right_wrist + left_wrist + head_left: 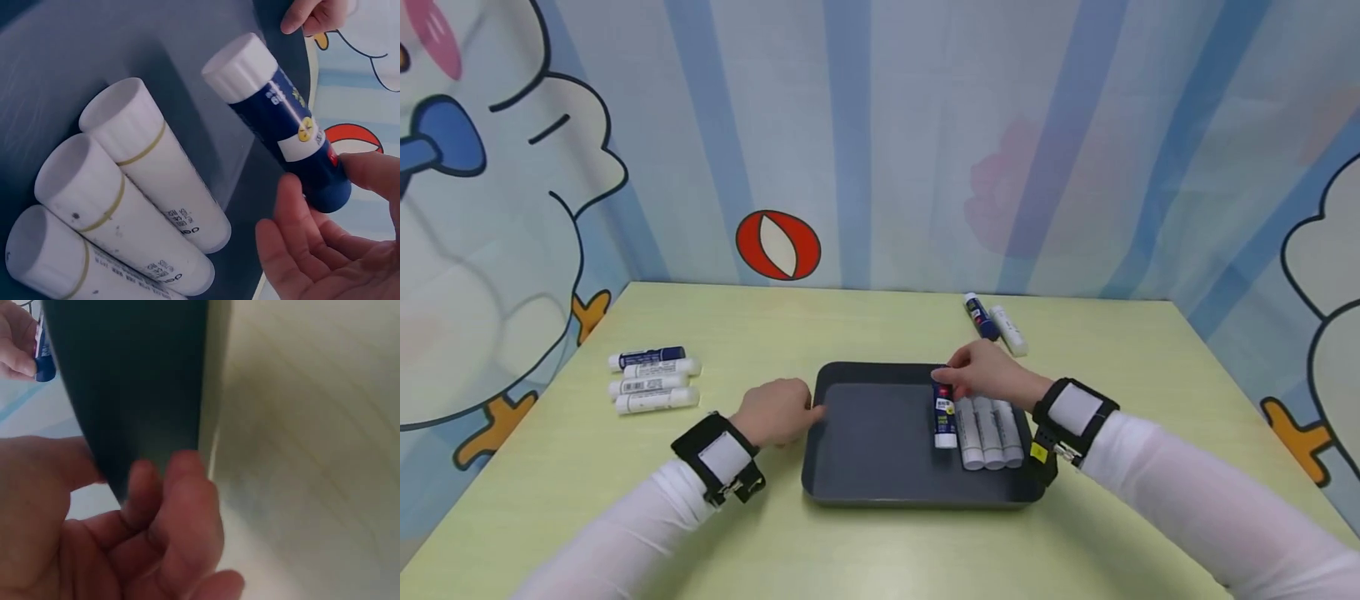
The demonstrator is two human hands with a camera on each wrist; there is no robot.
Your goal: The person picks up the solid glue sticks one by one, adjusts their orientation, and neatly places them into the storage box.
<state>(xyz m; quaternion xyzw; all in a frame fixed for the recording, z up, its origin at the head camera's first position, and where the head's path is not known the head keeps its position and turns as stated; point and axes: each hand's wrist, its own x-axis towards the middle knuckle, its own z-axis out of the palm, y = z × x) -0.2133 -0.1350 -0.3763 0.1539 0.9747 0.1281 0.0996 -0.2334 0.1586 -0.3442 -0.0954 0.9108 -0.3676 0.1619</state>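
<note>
My right hand [991, 372] pinches a dark blue glue stick [944, 421] by one end, between thumb and fingertips. In the right wrist view, the blue glue stick [278, 115] is tilted, its white end over the grey tray and away from the fingers. Three white glue sticks [990, 435] lie side by side in the right part of the tray [872, 446], just right of the blue one. At the tray's left edge, my left hand [781, 412] grips the rim. The left wrist view has its thumb on one side of the tray wall [137, 381] and curled fingers on the other.
On the table's left lie a blue glue stick [647, 358] and three white glue sticks [657, 400] in a stack-like row. Behind the tray, at the right, are another blue glue stick [981, 317] and a white one [1008, 331]. A printed curtain [895, 150] stands at the table's back edge.
</note>
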